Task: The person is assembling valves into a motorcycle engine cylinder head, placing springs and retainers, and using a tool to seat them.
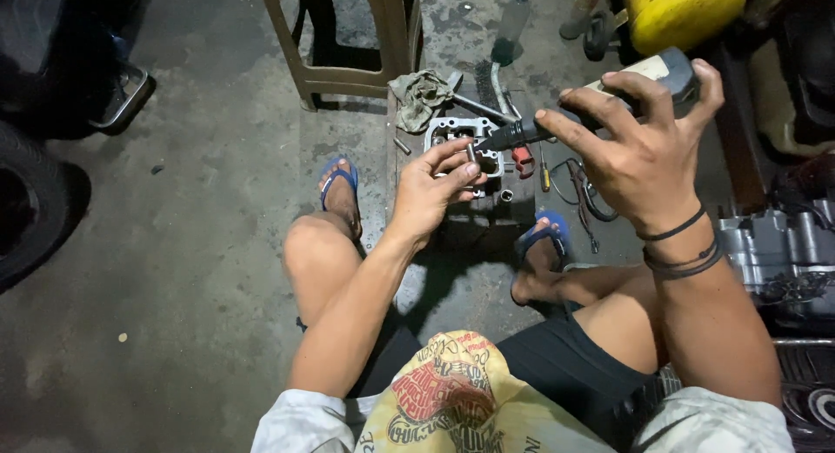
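Pinching a small metal socket [470, 149] between thumb and fingertips, the left hand [432, 190] hovered just above the grey engine part [458, 133] on the floor. The right hand [639, 149] wrapped loosely around a handheld power tool [600, 101], index finger stretched along its dark nose, the other fingers curled over the pale body. Its grip underside was hidden by the palm. The socket covered the tool's tip. A rag [420, 95] lay by the stool [348, 36], whose top was cut off. Small tools [544, 170] beside the part were hard to identify.
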